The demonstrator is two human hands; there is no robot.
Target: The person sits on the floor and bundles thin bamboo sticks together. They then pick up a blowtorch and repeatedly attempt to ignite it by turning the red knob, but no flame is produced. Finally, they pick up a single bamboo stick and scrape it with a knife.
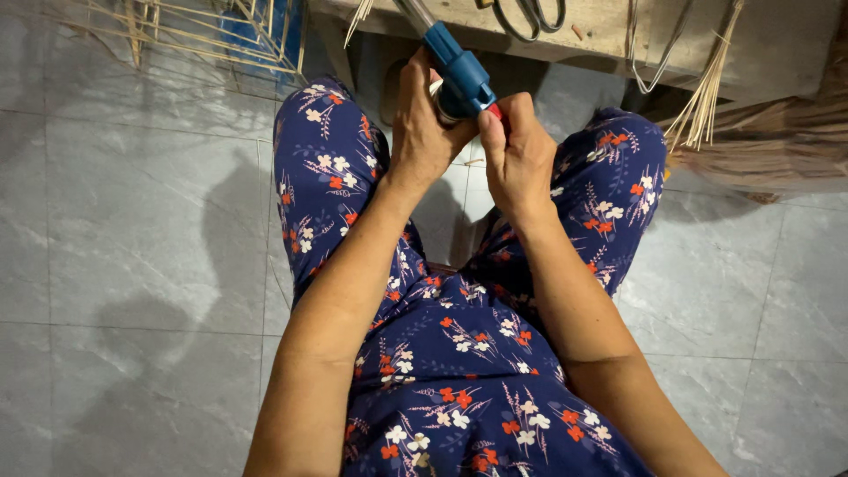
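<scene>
Head view: two hands on a blue torch head above the lap.

Taking the blue torch head (459,75) as landmark: far to its left, a thin stick frame (203,35) lies on the tiled floor (132,221). The left hand (424,132) wraps closed fingers around the canister just below it. The right hand (517,150) pinches the red knob (496,112) at its lower right. Scissors (530,16) and bamboo slivers (707,88) lie on the worktop (601,35) to its right.
</scene>
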